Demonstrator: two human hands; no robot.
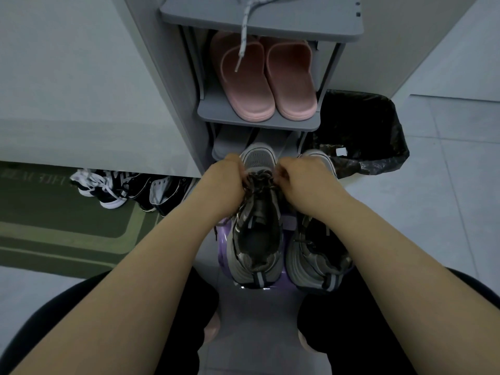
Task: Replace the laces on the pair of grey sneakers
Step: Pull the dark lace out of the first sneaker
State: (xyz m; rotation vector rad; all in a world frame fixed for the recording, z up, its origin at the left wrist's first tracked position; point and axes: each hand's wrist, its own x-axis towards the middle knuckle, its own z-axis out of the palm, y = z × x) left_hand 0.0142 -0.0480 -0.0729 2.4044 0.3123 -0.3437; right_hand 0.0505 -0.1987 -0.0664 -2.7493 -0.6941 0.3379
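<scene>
Two grey sneakers stand side by side on a purple stand between the person's knees. Their heels face the person and their toes face the shoe rack. The left hand and the right hand are close together over the left sneaker. Their fingers curl on its dark lace, near the toe end. The fingertips are tucked under, so the hold is hard to see, but both seem to pinch the lace.

The shoe's long side runs straight away from the person. Pulling the lace back toward the body looks easy, as there is room there. The right sneaker sits just beside it, under the right arm. A pale lace hangs from the top shelf above pink slippers, well beyond both hands.
</scene>
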